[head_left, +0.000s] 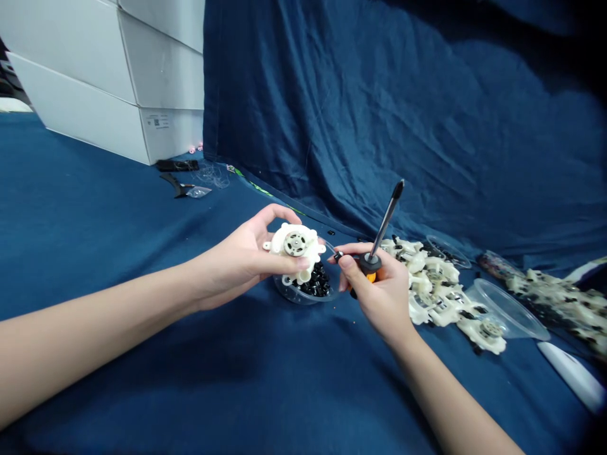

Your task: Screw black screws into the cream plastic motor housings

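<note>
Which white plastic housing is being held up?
The white plastic housing in the left hand, showing a round metal centre; the other white housings lie heaped on the blue cloth.

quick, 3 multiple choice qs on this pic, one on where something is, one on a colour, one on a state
1. Where is the clear plastic bowl of small black parts?
A. On top of the white boxes
B. On the blue cloth, below the hands
C. At the far right, beyond the white bar

2. What colours show on the handle of the screwdriver?
A. Orange and black
B. Green and white
C. Solid red

3. What is the left hand doing with the white plastic housing?
A. Pressing it flat on the cloth
B. Not touching it
C. Holding it up off the cloth

1: B, the bowl sits on the cloth just under the hands.
2: A, orange and black show at the right hand's grip.
3: C, the housing is held in the raised left hand.
</note>
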`<state>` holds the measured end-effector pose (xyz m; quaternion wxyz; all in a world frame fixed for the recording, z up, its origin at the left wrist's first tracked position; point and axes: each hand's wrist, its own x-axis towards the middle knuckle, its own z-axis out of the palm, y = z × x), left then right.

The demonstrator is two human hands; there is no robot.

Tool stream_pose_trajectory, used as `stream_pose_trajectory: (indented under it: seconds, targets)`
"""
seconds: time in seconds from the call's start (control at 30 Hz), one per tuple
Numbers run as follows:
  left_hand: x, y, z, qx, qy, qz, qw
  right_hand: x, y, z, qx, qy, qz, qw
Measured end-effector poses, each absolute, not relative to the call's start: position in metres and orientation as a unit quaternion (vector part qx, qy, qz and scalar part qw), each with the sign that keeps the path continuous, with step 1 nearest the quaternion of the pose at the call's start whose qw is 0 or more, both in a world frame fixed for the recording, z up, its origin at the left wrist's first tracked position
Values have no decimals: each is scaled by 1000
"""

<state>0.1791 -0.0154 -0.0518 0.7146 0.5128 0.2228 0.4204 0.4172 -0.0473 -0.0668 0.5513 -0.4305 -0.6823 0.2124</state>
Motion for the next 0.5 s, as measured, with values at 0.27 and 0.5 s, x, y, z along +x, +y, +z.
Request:
stream_pose_trajectory:
  seconds: [0.27, 0.5]
  targets:
    - [182, -16, -56, 579, 230, 402, 671, 416, -52, -65, -437, -693, 193, 541]
    - [181, -21, -51, 624, 254, 403, 620, 415, -53, -67, -412, -713, 154, 545]
